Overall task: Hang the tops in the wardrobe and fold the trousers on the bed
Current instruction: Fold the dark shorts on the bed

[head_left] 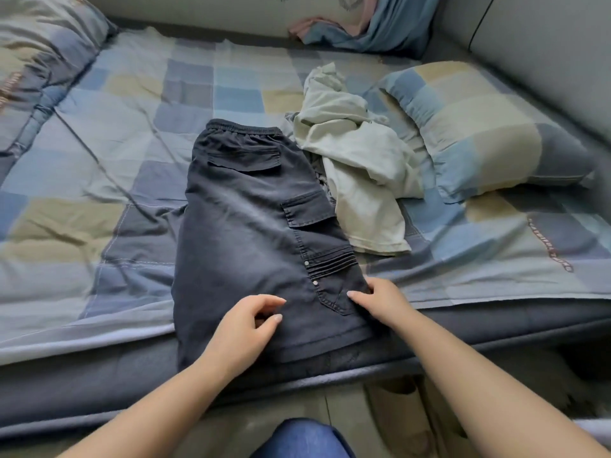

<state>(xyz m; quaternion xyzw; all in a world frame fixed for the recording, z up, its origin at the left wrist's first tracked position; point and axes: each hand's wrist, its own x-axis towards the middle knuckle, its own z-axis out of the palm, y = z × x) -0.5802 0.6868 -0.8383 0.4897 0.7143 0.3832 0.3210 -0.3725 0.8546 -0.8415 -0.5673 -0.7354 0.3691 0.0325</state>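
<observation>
Dark washed-denim trousers point(251, 226), with flap pockets and an elastic waistband at the far end, lie flat on the checked bed point(109, 153) beside a crumpled pale top point(357, 160), while the left hand point(244, 328) and right hand point(380, 299) rest loose-fingered on the near hem.

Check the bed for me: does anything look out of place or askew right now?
The pale green top lies crumpled in a heap against the pillow, right of the dark trousers, not hung yet. The trousers' lower end droops over the bed edge by both hands, left hand and right hand.
</observation>
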